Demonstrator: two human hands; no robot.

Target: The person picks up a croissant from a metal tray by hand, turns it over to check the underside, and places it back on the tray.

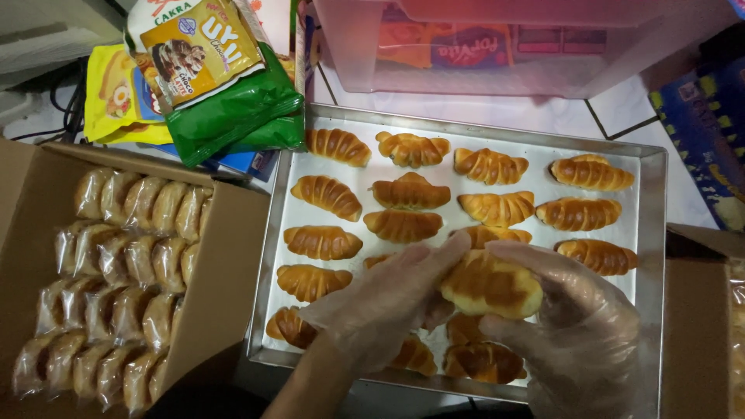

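Golden-brown and soft-looking, the roll (490,285) sits between both gloved hands above the near end of the tray (652,233): the left hand (380,306) lies along its left side with fingers stretched over the top, the right hand (578,322) cups it from beneath and the right, fingers curled. Too firm a squeeze would likely dent the crust or flatten the roll, and thin plastic gloves could let it slip, dropping it onto the rolls (403,225) lying in rows just below. Those near rolls are crowded under the wrists, so a lowered hand may crush one. To the left, an open box (225,256) holds wrapped rolls (116,279) in tight rows, its flap touching the tray edge. Snack packets (209,77) lie beyond it, and a clear tub (481,54) stands behind the tray.
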